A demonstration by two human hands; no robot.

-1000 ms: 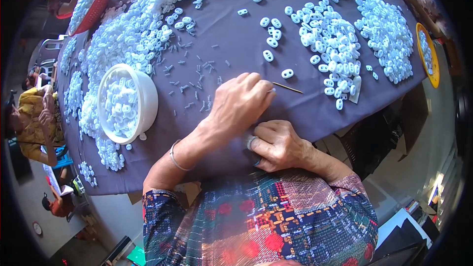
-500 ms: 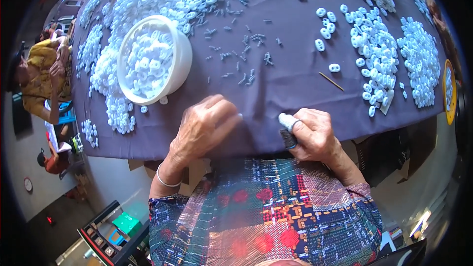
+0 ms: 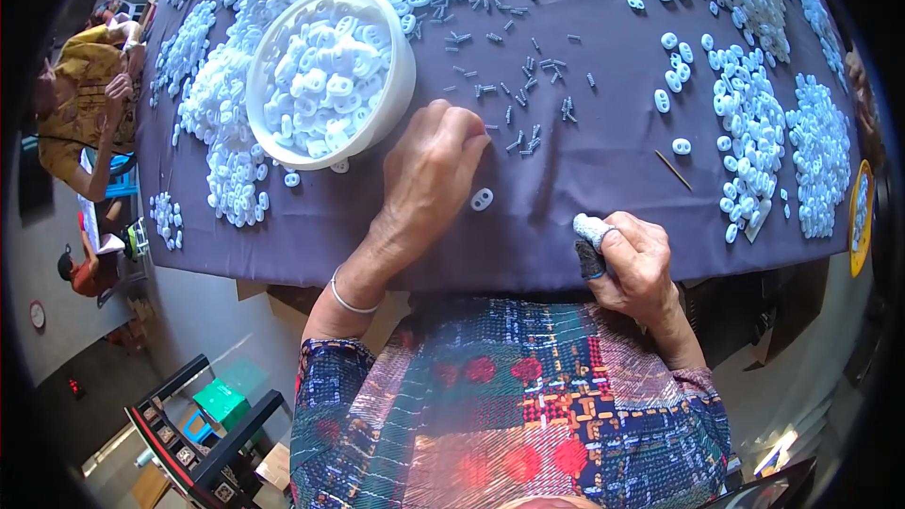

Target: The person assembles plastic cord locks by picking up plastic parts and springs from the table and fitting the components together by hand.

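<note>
My left hand reaches forward over the dark cloth, thumb and fingers pinched together at the near side of scattered small metal springs. Whether a spring is between its fingertips is hidden. Just right of its wrist lies a single white two-hole plastic piece. My right hand is closed near the table's front edge, with a white finger cover and a black finger cover on its digits. What it grips, if anything, cannot be made out. A white tub heaped with two-hole pieces stands beside my left hand.
Loose white pieces pile around the tub, and more heaps lie at the right. A thin brown stick rests near them. A yellow-rimmed container is at the right edge. Another person sits at the far left.
My left hand has moved forward from near my right hand to the springs. A white piece now lies on the cloth behind it. My right hand stays closed; the whole view has shifted.
</note>
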